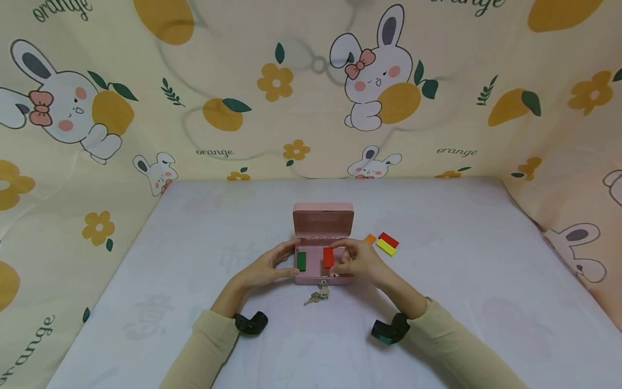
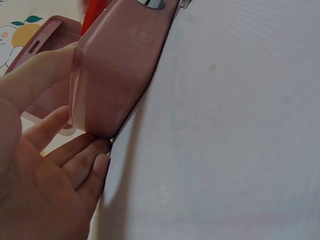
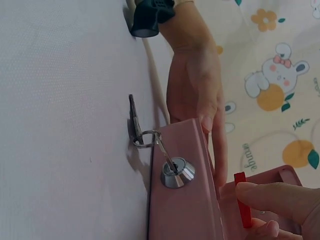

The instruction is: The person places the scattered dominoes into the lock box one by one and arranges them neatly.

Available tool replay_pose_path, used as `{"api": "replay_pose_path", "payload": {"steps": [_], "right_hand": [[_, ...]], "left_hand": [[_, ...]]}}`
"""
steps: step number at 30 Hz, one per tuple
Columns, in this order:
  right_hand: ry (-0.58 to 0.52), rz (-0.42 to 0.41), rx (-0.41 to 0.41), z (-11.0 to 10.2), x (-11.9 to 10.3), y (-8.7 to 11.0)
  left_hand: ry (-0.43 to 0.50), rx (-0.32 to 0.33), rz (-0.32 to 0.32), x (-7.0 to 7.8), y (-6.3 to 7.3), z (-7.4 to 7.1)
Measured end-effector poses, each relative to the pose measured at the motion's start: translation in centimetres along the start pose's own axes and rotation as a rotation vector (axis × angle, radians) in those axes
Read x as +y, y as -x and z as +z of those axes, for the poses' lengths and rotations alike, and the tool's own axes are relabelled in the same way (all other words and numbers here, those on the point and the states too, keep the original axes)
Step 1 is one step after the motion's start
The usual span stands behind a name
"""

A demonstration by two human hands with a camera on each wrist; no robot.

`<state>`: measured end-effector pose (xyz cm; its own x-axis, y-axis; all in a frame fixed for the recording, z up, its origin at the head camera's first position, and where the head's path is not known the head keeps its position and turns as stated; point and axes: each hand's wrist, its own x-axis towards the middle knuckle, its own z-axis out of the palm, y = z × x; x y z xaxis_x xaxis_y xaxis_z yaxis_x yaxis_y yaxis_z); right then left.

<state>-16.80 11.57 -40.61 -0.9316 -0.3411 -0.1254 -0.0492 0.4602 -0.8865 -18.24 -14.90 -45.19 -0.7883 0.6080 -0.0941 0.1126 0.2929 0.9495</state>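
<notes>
A small pink metal cash box [image 1: 311, 280] stands on the table with its lid [image 1: 323, 222] raised. My left hand [image 1: 267, 267] holds the box at its left side, the thumb at the front corner and the fingers further back. My right hand [image 1: 362, 262] pinches a red block [image 1: 328, 257] between thumb and fingers, upright over the box's inside. At the left end inside the box is a green block [image 1: 302, 261]. One key sits in the front lock [image 3: 178, 172], and more keys [image 1: 315, 297] hang from its ring. Part of the interior is hidden behind my right hand.
Right of the box lie a yellow block [image 1: 386, 247], another red block [image 1: 389, 239] and an orange block [image 1: 370, 238], the last partly hidden by my right hand. A pale cloth [image 1: 194, 227] covers the table. Printed rabbit-and-orange curtains [image 1: 272, 124] hang around it.
</notes>
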Motion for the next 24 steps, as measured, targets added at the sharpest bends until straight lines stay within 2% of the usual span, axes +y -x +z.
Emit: {"api": "replay_pose_path", "payload": {"steps": [8,15,24], "right_hand": [[0.072,-0.013,0.023,0.8,-0.5,-0.4],[0.050,-0.017,-0.002,1.5,-1.1,-0.8],[0.036,0.024,-0.012,2.6,-0.9,-1.5]], "left_hand": [[0.004,0.001,-0.012,-0.1,-0.1,-0.1],[0.008,0.007,-0.014,-0.2,-0.1,0.0],[0.005,-0.001,-0.011,0.2,0.2,0.0]]}}
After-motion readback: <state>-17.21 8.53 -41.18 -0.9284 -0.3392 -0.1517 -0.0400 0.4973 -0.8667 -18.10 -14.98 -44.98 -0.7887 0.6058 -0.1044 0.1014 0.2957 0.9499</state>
